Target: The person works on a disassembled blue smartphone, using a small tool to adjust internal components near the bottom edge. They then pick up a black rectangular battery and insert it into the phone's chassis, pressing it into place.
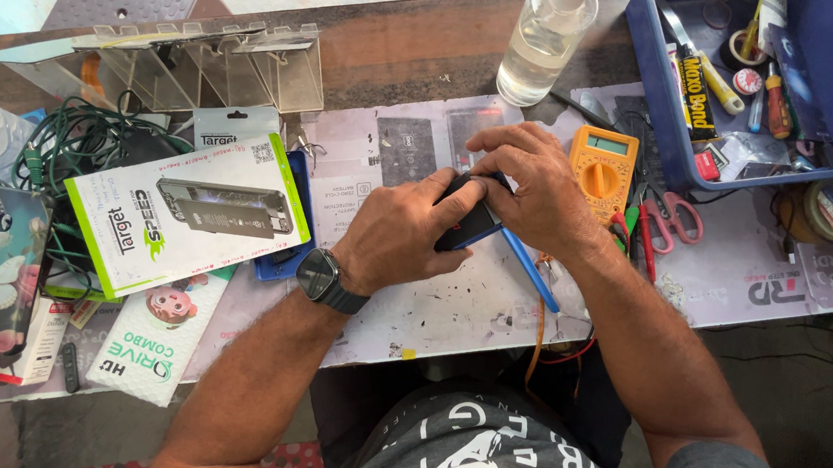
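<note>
Both the left hand (402,233) and right hand (531,184) clamp a black phone (468,223) beside a white-green box (182,214).

A dark square-faced wristwatch (320,278) on a dark strap sits just behind the left hand (399,230); grey short-sleeved shirt (507,463) with white lettering

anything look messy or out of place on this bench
Yes: boxes lie askew, overlapping at the left, and green cables are tangled beside them. Both hands, left and right, grip a small dark device.
</note>
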